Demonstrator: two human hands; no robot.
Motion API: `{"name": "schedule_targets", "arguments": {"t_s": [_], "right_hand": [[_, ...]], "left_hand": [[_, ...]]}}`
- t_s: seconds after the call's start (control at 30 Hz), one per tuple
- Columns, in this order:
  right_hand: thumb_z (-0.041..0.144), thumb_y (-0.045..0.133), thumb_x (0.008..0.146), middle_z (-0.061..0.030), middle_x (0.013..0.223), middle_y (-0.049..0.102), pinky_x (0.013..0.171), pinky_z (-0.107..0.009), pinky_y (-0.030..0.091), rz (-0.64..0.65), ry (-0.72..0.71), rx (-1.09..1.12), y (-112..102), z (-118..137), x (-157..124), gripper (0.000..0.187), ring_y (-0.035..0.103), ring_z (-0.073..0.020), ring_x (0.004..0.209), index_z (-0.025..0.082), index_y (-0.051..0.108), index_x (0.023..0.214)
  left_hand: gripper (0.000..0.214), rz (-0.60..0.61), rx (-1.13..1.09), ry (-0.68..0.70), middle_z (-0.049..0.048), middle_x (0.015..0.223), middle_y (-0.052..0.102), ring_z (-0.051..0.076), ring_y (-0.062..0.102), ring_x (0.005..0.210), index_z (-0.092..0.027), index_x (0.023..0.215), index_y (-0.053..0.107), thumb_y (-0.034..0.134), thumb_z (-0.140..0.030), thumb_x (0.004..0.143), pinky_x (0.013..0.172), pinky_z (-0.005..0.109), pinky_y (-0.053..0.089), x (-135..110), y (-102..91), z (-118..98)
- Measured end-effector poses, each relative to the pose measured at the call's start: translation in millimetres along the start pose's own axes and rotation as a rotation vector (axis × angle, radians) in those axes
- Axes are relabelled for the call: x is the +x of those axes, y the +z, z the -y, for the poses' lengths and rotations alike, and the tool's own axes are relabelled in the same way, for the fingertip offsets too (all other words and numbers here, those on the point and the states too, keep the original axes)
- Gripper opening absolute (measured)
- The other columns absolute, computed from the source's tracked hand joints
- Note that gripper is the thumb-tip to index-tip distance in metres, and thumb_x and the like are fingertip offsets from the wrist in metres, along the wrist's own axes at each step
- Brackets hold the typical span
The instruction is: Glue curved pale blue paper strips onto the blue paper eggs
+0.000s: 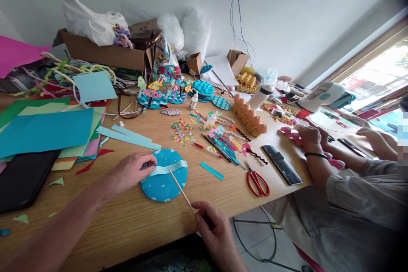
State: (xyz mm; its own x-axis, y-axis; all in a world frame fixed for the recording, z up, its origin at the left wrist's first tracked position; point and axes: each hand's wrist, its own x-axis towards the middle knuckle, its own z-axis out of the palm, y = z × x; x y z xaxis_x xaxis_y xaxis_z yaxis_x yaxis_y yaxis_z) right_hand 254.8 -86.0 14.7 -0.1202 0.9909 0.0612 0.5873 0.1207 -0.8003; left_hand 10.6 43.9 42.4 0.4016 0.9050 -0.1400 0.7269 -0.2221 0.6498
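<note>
A round blue paper disc (pixel 164 191) with small pale patches lies on the wooden table in front of me. Across it runs a light blue paper strip (pixel 162 169). My left hand (pixel 142 166) has its closed fingers at the strip's left end, over the disc's edge. In my right hand (pixel 212 225) is a thin wooden stick (pixel 181 189), gripped near its lower end. The stick's far tip touches or hovers just over the strip's middle; I cannot tell which. A short blue paper strip (pixel 212 171) lies right of the disc, and longer pale strips (pixel 127 136) lie behind my left hand.
Red-handled scissors (pixel 257 182), a dark case (pixel 282 165), pens (pixel 217 148) and a glue bottle (pixel 210 121) lie to the right. Coloured paper sheets (pixel 47 127) and a black phone (pixel 27 178) are at left. A co-worker's hands (pixel 307 136) are at far right.
</note>
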Motion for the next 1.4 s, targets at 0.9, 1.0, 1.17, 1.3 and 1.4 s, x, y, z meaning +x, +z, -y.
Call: {"name": "schedule_targets", "arguments": {"t_s": [0.9,1.0,1.17,1.3,1.4], "right_hand": [[0.024,0.043,0.084,0.0029,0.055,0.052,0.045,-0.017,0.035,-0.026,-0.008,0.001,15,-1,6,0.024,0.046,-0.0089,0.047,0.014,0.064,0.089],[0.023,0.043,0.084,0.0024,0.055,0.054,0.046,-0.017,0.037,-0.041,-0.05,-0.049,16,-1,6,0.023,0.048,-0.0089,0.047,0.014,0.064,0.09],[0.021,0.043,0.084,0.0021,0.056,0.056,0.048,-0.016,0.04,-0.06,-0.078,-0.1,14,1,6,0.023,0.051,-0.0093,0.048,0.016,0.064,0.091],[0.021,0.043,0.084,0.0022,0.055,0.057,0.047,-0.016,0.04,-0.064,-0.079,-0.109,12,3,6,0.023,0.052,-0.0095,0.047,0.016,0.064,0.09],[0.021,0.043,0.084,0.0021,0.055,0.058,0.047,-0.016,0.041,-0.071,-0.082,-0.11,12,2,6,0.022,0.052,-0.0096,0.047,0.016,0.064,0.089]], "left_hand": [[0.005,-0.13,-0.206,0.019,-0.0034,0.067,0.056,0.015,0.052,0.064,-0.022,0.071,0.05,0.045,-0.023,0.072,0.061,0.025,0.039,0,22.5,0],[0.006,-0.145,-0.147,0.035,-0.0026,0.069,0.055,0.015,0.052,0.065,-0.022,0.069,0.049,0.045,-0.021,0.073,0.063,0.026,0.038,0,24.4,-1],[0.009,-0.142,-0.071,0.082,-0.0011,0.071,0.056,0.018,0.053,0.072,-0.023,0.068,0.051,0.046,-0.02,0.075,0.067,0.028,0.037,0,29.3,1],[0.012,-0.124,-0.041,0.114,-0.0005,0.074,0.06,0.018,0.055,0.076,-0.022,0.07,0.055,0.047,-0.019,0.078,0.069,0.028,0.039,1,31.0,3],[0.012,-0.117,-0.027,0.128,-0.0007,0.077,0.062,0.018,0.057,0.078,-0.023,0.073,0.059,0.049,-0.02,0.079,0.071,0.028,0.04,2,30.1,5]]}}
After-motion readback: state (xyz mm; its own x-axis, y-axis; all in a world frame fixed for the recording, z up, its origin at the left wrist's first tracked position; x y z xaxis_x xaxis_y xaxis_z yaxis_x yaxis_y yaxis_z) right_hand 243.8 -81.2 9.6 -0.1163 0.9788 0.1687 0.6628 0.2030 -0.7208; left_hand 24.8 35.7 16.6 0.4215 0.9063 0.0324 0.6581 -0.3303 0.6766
